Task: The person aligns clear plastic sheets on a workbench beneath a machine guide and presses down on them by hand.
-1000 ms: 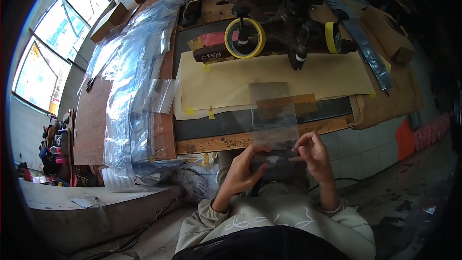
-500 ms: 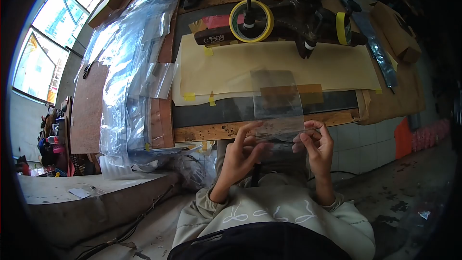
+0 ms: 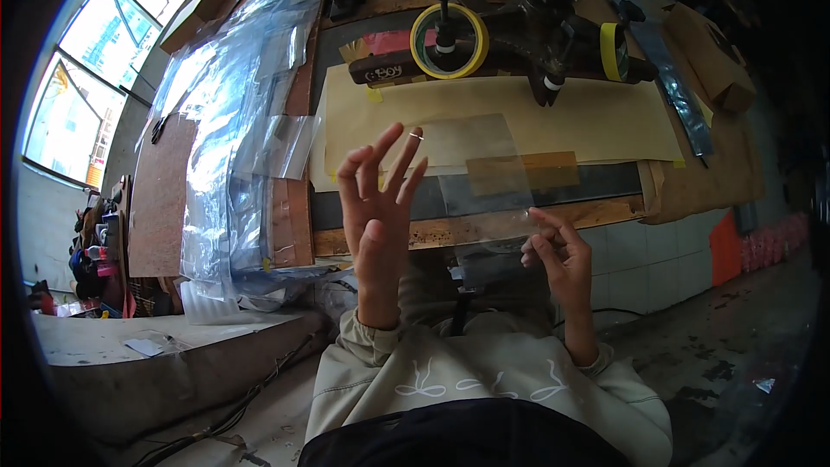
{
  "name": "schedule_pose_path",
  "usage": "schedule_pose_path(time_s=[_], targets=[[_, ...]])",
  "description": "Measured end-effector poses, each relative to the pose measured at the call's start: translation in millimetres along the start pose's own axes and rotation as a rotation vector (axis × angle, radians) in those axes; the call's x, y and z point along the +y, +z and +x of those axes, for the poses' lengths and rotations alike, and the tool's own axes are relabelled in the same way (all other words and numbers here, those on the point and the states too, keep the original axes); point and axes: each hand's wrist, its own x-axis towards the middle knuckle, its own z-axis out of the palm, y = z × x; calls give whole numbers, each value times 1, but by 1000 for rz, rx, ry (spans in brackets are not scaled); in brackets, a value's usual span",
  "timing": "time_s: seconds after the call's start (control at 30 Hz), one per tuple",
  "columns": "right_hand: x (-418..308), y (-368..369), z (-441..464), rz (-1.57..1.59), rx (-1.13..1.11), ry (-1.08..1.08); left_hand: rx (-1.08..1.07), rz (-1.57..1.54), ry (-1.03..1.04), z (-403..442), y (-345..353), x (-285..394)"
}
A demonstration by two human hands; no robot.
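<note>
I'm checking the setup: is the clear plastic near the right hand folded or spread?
Spread: the clear plastic extends from over the cream paper to the wooden edge. Whether it's doubled, I can't tell.

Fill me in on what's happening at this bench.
A person is handling a thin piece of clear plastic at the bench's wooden front edge. The right hand has its fingertips at the plastic's right side, though whether they pinch it is hard to tell. The left hand is open, fingers spread, near the plastic's left side. The plastic lies partly over a tan paper sheet, with a yellow-rimmed ring beyond it.
</note>
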Motion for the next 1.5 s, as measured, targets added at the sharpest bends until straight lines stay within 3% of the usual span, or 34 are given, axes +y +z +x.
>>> schedule_pose_path(time_s=[0.17, 0.23, 0.33, 0.4, 0.43, 0.47, 0.53, 0.6, 0.63, 0.7, 0.8, 0.87, 0.9, 1.0, 1.1, 1.2, 1.33, 1.47, 1.5], targets=[[1, 2, 3, -22, 72, -20, -56, 20, 127, 7, -4, -6], [1, -4, 5, -23, 98, -27, -178, 34, 223, 8, -18, -2], [0, -13, 9, -37, 191, -70, -143, -17, 307, -6, -23, 13], [2, -15, 12, -44, 256, -101, -405, -296, 319, -12, -31, 30], [4, -19, 13, -51, 267, -111, -681, -519, 318, -5, -29, 43], [5, -21, 14, -57, 276, -118, -961, -582, 165, 3, -31, 62], [7, -21, 14, -41, 262, -142, -827, -505, 273, -11, -37, 73], [10, -21, 13, -29, 245, -162, -370, -220, 266, -23, -46, 60], [11, -22, 13, -26, 236, -173, -182, 378, 97, -23, -48, 56], [11, -22, 13, -71, 217, -208, -67, 909, -75, -2, -51, 27], [8, -23, 12, -183, 197, -259, -277, 873, -197, 9, -43, -11], [9, -24, 10, -208, 178, -264, -450, 953, -169, 9, -26, -9], [10, -23, 10, -201, 192, -262, -456, 800, -335, 4, -21, -7], [7, -23, 10, -148, 173, -188, -554, 925, -497, -15, 1, 1], [9, -25, 8, 39, 64, -81, -470, 984, -444, -40, 6, -2], [4, -20, 7, 146, -20, -72, -487, 1163, -244, -50, 11, 4], [2, -3, 9, 58, 26, -96, -527, 1355, -264, -72, 26, 8], [2, 6, 11, 104, 49, -88, -652, 1091, -247, -90, 39, 2], [2, 7, 11, 115, 55, -85, -760, 1026, -391, -101, 38, -1]])
